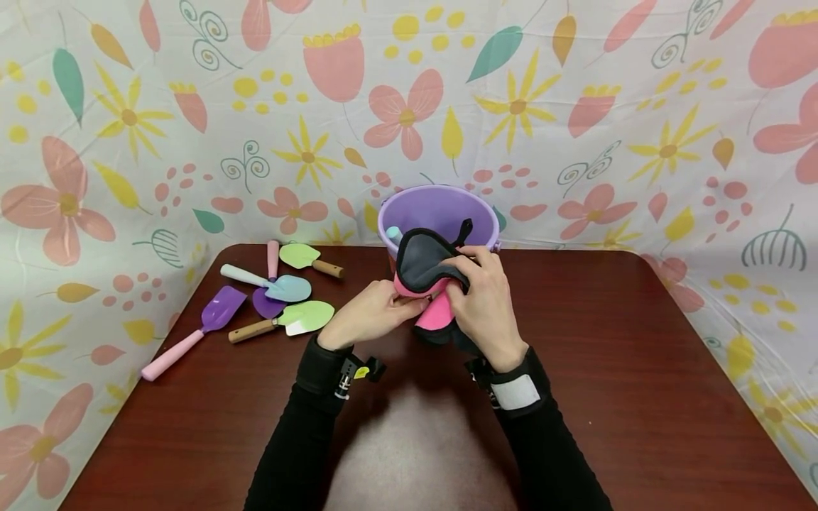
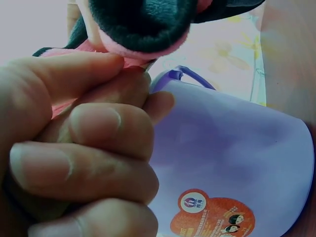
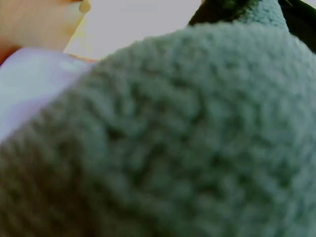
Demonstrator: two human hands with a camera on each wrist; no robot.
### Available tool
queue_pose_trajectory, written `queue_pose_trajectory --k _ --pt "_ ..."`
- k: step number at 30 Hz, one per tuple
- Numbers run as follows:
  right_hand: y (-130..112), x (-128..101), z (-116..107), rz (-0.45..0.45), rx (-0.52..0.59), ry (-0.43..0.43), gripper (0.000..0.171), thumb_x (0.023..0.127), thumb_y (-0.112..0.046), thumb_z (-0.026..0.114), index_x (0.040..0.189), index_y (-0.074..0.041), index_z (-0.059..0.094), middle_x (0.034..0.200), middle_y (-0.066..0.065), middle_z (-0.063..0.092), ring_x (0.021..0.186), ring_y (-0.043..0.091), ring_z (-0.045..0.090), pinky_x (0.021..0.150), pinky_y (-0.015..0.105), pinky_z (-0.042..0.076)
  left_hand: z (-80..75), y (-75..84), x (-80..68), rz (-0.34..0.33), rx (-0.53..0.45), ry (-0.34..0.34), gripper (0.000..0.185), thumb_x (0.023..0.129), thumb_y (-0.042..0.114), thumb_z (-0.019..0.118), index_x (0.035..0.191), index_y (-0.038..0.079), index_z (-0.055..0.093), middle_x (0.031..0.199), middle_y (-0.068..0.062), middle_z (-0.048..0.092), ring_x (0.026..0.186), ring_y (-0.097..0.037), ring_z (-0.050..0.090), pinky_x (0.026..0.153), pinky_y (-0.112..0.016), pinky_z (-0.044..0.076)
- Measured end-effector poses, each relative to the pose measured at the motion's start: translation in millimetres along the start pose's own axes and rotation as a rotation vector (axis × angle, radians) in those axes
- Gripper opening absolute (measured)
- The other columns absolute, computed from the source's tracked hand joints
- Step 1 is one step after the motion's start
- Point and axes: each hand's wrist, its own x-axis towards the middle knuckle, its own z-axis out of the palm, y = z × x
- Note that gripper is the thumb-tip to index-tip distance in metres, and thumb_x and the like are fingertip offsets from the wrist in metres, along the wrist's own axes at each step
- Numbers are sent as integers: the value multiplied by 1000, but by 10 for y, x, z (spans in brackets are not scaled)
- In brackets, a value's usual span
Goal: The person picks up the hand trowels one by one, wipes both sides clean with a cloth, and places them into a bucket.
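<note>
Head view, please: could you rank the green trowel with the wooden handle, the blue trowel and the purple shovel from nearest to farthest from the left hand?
From the left hand:
1. Green trowel, just to its left, blade toward the hand.
2. Blue trowel, farther left and behind the green one.
3. Purple shovel, farthest out, near the table's left edge.

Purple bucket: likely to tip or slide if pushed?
Probably light: the bucket looks like thin plastic. Taller than wide, so a push near the rim may tip it. On the smooth table it may slide instead.

Staged tabletop [image 1: 639, 369] set: floral backdrop sheet [image 1: 575, 128] behind.
</note>
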Motion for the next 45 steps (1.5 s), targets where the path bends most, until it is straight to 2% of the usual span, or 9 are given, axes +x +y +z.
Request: queue_pose_trajectory --k 5,10,12,20,26,33,40,45 --pt "64 13 -76 15 -8 40 22 77 8 65 95 -3 74 116 20 59 103 39 51 85 50 44 -15 3 -2 37 25 -11 21 100 40 55 103 26 70 63 8 36 57 -8 36 58 -27 33" --pt "153 31 -173 31 -19 86 22 79 7 65 96 -3 74 114 20 59 104 40 51 86 51 42 -26 17 -11 73 35 -27 28 100 42 54 82 22 63 62 6 35 55 -10 32 56 -28 28" --pt "189 36 -218 43 -19 109 22 78 7 65 96 -3 74 113 19 60 104 39 52 87 50 42 -30 19 -14 82 35 -36 31 100 43 54 79 21 61 62 5 35 55 -9 31 56 -27 27" --pt "288 37 -378 93 -11 166 25 80 10 63 98 -2 74 111 19 61 110 35 53 92 48 41 -34 7 -17 86 14 -55 32 100 44 53 79 22 61 64 7 33 57 -8 29 58 -27 28" --pt "304 46 -471 120 -23 191 26 80 8 62 99 -2 75 112 20 61 110 35 54 91 49 42 -61 3 -28 85 -12 -58 32 99 46 53 81 22 62 65 5 32 58 -9 30 59 -27 29" --pt "312 44 -540 161 -44 208 23 83 5 62 100 -2 75 111 21 61 112 34 55 91 49 43 -110 7 -65 76 -36 -29 40 99 45 54 73 15 51 64 3 28 58 -12 27 60 -28 28" --pt "270 39 -536 160 -37 202 24 83 4 61 101 -2 75 111 20 60 112 33 55 90 49 43 -135 3 -62 71 -17 9 30 99 43 55 81 21 62 63 3 33 58 -11 34 61 -28 32" --pt "279 42 -530 179 -32 220 23 83 3 61 101 -3 74 107 19 61 104 33 57 87 47 43 -165 22 -83 63 -35 48 29 99 44 54 82 23 64 64 2 36 58 -12 36 59 -28 32"
